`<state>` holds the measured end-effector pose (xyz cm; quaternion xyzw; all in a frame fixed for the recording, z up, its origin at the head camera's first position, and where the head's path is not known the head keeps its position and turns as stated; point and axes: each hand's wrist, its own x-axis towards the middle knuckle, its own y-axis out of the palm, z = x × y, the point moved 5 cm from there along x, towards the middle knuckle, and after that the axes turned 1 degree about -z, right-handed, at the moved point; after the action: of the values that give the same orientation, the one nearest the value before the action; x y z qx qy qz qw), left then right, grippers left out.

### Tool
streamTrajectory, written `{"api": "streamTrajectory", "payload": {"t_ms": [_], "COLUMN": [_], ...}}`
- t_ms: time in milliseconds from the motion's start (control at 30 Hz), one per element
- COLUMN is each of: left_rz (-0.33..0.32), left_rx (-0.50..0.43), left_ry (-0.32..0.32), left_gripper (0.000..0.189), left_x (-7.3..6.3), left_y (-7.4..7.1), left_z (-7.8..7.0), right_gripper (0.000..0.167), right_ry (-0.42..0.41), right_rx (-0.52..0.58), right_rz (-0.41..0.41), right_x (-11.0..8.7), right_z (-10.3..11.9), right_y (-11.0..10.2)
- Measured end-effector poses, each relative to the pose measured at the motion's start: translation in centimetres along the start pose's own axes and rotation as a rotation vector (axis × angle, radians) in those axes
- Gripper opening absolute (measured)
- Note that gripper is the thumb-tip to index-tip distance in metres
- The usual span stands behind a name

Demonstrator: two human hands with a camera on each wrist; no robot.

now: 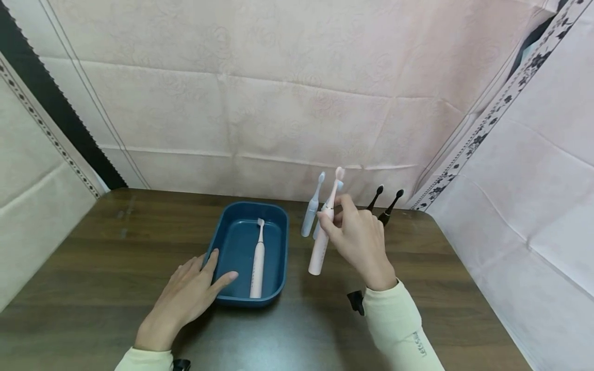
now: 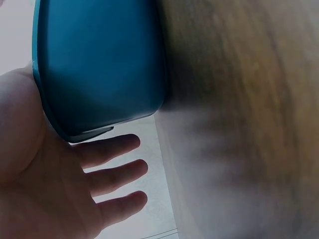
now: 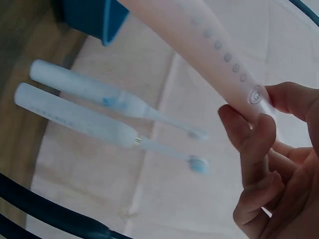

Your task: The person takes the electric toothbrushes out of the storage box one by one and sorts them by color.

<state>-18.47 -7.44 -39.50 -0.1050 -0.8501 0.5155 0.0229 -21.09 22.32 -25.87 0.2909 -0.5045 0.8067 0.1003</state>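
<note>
My right hand pinches a pale pink electric toothbrush between thumb and fingers, head up and handle tilted down. The right wrist view shows the fingertips beside its round button. My left hand rests at the near left side of a blue tray, its thumb reaching over the rim. Below the tray's edge, three straight, spread fingers show in the left wrist view. Inside the tray lies a white electric toothbrush, head away from me.
Two light blue electric toothbrushes lie right of the tray, one partly behind the pink one. Farther right are two black toothbrushes, partly hidden by my right hand. A pale cloth hangs behind the wooden table.
</note>
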Motion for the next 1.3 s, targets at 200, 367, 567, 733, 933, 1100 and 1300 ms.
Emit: {"api": "streamTrajectory", "payload": {"t_ms": [200, 367, 567, 733, 933, 1100, 1300], "left_rz": [-0.002, -0.002, -0.006, -0.007, 0.0, -0.001, -0.012], "left_rx": [0.015, 0.015, 0.015, 0.012, 0.008, 0.01, 0.005], "left_ry": [-0.003, -0.007, -0.007, -0.011, -0.023, -0.028, -0.027], "left_gripper": [0.093, 0.094, 0.092, 0.089, 0.1, 0.104, 0.104], "left_x": [0.1, 0.1, 0.0, -0.1, -0.1, -0.2, -0.2], "left_y": [-0.1, -0.2, -0.1, -0.2, -0.2, -0.2, -0.2], "left_z": [0.0, 0.0, -0.1, -0.2, -0.2, -0.3, -0.3], "right_gripper": [0.028, 0.03, 0.034, 0.034, 0.036, 0.036, 0.033], "right_ry": [-0.024, -0.054, -0.075, -0.079, -0.077, -0.082, -0.095], "right_rx": [0.012, 0.013, 0.011, 0.009, 0.014, 0.012, 0.013], "right_rz": [-0.049, -0.077, -0.084, -0.09, -0.084, -0.079, -0.075], "right_x": [-0.7, -1.2, -1.5, -1.7, -1.8, -2.0, -2.0], "right_z": [-0.3, -0.6, -0.7, -0.8, -1.2, -1.4, -1.6], "right_y": [1.9, 3.3, 4.6, 5.2, 6.0, 6.7, 7.3]}}
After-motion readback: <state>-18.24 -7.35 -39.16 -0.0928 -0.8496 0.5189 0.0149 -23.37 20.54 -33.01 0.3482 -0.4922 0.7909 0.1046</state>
